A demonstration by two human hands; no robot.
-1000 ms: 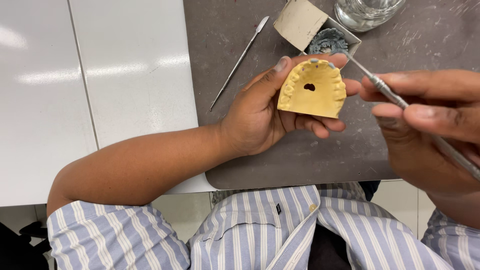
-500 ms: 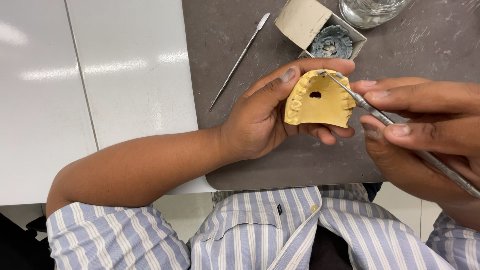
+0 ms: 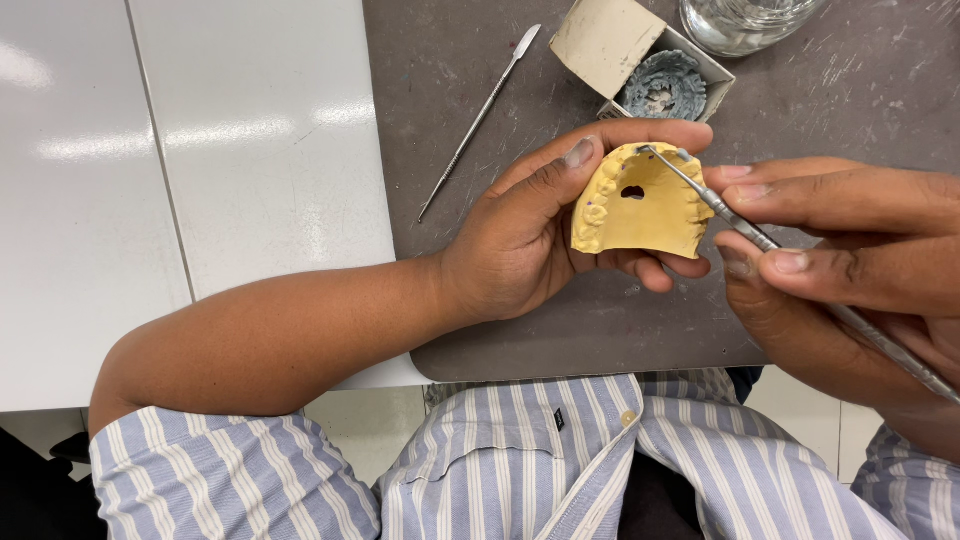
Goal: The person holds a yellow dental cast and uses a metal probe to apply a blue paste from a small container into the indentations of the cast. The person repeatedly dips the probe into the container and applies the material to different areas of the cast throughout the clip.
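Yellow dental cast (image 3: 640, 215) gripped in left hand (image 3: 520, 235) above grey mat (image 3: 560, 320).
Thin metal instrument (image 3: 745, 225) pinched in right hand (image 3: 850, 260), tip touching cast's front teeth; spare spatula (image 3: 480, 118) lying apart beside small open box (image 3: 650, 65).

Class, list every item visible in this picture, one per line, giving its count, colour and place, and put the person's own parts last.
Yellow plaster dental cast: one, yellow, held in the left hand above the mat.
Thin metal carving instrument: one, silver, in the right hand, tip at the cast's teeth.
Second metal spatula tool: one, silver, lying on the mat, upper left.
Small open cardboard box: one, beige, top of mat, grey lump inside.
Clear glass vessel: one, transparent, top edge.
Dark grey work mat: one, on the white table.
Striped shirt: blue-white, bottom.
Left hand: grips cast.
Right hand: holds instrument.
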